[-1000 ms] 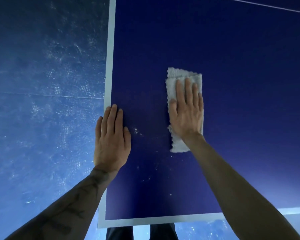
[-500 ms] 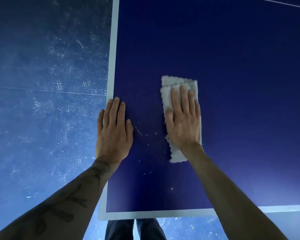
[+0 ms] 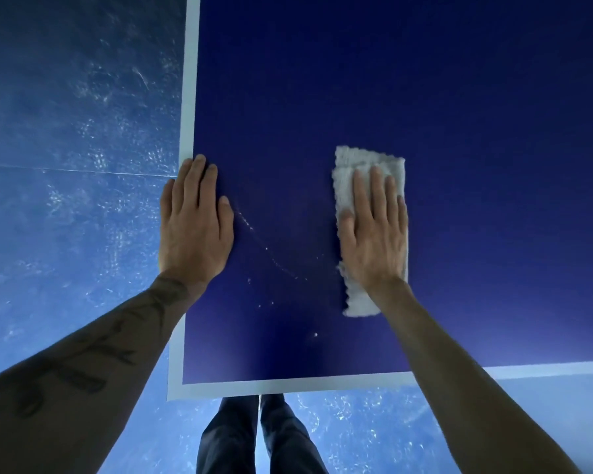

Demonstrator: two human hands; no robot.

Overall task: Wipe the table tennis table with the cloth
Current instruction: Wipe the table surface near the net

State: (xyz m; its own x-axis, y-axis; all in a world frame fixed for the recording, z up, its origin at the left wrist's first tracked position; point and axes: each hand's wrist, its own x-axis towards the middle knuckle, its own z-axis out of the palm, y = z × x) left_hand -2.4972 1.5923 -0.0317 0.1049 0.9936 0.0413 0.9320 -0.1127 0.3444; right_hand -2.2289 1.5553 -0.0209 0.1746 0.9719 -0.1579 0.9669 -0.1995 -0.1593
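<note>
The dark blue table tennis table (image 3: 425,97) fills the view, with white border lines along its left and near edges. A folded white cloth (image 3: 360,165) lies flat on it right of centre. My right hand (image 3: 374,234) presses on the cloth with straight fingers, covering its middle. My left hand (image 3: 196,220) rests flat on the table by the left white line (image 3: 189,97), fingers straight and holding nothing. A curved trail of white specks (image 3: 264,248) lies on the surface between my hands.
The table's near-left corner (image 3: 177,393) is just in front of my legs (image 3: 261,436). A scuffed blue floor (image 3: 65,148) lies to the left and below the near edge. More white specks (image 3: 315,335) dot the table near the front.
My right hand has slid the cloth to the right, away from my left hand, leaving a curved trail of specks. The left hand stays flat at the left edge.
</note>
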